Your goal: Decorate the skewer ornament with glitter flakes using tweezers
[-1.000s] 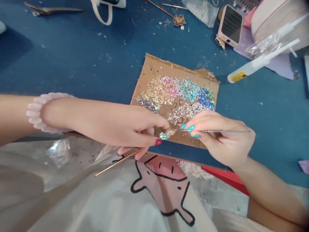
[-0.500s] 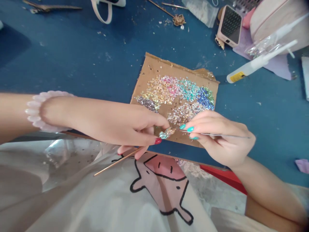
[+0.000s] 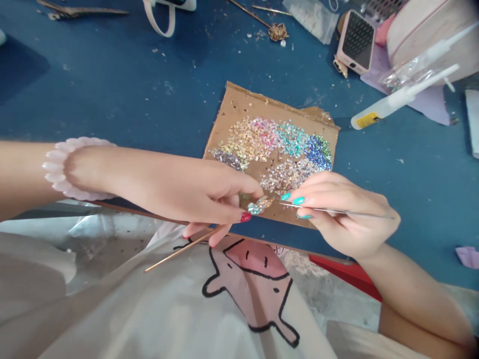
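A broad blue counter (image 3: 123, 85) spreads across the upper part of the view, its surface scuffed and dotted with pale specks and smears. A thin brown edge (image 3: 262, 240) borders its near side. Below lies a mottled grey floor (image 3: 322, 294), and a red, straight-edged object (image 3: 348, 274) shows beneath the counter. Light falls softly; a dark shadow (image 3: 22, 70) covers the counter's left side.

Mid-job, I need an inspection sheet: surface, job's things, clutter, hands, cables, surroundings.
Surface: blue table, scattered with small specks.
Job's things: sparkling ornament, gold-coloured stick, thin metal tool; cardboard bearing coloured stones.
Clutter: phone, white bottle and plastic bag towards the far right.
Hands: left hand holds the stick, ornament beside the thumb; right hand pinches the tool, tip near the ornament.
Cables: nothing seen.
Surroundings: red object below the near table edge.
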Action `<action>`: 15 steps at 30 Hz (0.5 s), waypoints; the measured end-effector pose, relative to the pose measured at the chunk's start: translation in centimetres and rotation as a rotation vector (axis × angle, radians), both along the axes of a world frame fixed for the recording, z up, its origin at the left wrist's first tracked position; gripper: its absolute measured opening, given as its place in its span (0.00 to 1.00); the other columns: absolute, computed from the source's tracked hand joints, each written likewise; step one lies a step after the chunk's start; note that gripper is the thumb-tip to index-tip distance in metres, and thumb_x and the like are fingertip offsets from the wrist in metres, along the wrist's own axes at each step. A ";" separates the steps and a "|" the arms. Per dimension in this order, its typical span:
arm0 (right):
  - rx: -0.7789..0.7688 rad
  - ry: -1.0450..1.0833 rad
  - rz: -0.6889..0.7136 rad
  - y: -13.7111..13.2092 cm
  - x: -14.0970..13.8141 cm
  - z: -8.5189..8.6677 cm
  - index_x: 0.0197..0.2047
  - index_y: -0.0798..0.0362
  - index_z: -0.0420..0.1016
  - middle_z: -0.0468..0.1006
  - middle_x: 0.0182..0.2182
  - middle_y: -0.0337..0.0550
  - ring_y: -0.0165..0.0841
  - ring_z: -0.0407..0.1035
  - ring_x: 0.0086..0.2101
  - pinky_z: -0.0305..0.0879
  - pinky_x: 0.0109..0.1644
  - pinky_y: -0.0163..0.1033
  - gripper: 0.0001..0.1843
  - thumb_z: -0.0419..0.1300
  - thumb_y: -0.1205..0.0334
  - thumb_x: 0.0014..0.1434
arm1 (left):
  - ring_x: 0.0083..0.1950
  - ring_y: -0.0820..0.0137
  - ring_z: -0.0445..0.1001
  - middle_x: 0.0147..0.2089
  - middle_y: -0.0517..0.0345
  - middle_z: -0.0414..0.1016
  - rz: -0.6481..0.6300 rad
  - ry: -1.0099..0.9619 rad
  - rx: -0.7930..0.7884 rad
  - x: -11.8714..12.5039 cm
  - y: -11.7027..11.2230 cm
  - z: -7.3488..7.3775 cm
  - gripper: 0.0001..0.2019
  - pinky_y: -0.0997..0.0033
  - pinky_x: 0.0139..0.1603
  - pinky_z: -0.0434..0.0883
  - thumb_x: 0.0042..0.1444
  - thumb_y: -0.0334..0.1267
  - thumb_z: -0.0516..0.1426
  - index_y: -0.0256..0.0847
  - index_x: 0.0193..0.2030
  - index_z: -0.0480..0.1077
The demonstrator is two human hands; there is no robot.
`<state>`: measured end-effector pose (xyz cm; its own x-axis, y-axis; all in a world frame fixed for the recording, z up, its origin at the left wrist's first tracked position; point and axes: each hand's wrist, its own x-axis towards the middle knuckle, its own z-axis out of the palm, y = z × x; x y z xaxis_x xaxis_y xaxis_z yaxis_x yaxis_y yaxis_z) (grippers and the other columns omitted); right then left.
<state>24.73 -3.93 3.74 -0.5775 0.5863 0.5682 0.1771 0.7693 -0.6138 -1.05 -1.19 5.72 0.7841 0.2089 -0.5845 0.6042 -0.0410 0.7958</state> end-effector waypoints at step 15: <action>-0.005 0.017 -0.002 0.0 -0.2 -0.2 0.43 0.51 0.81 0.85 0.32 0.41 0.34 0.79 0.34 0.77 0.39 0.41 0.11 0.66 0.75 0.59 | 0.21 0.71 0.73 0.31 0.64 0.79 0.002 -0.008 -0.022 0.1 0.1 0.1 0.18 0.73 0.22 0.62 0.67 0.48 0.49 0.55 0.62 0.64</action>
<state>24.49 -3.97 3.59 -0.5669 0.5899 0.5750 0.1684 0.7662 -0.6201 -0.97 -1.10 5.81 0.7883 0.1977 -0.5826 0.5978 -0.0227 0.8013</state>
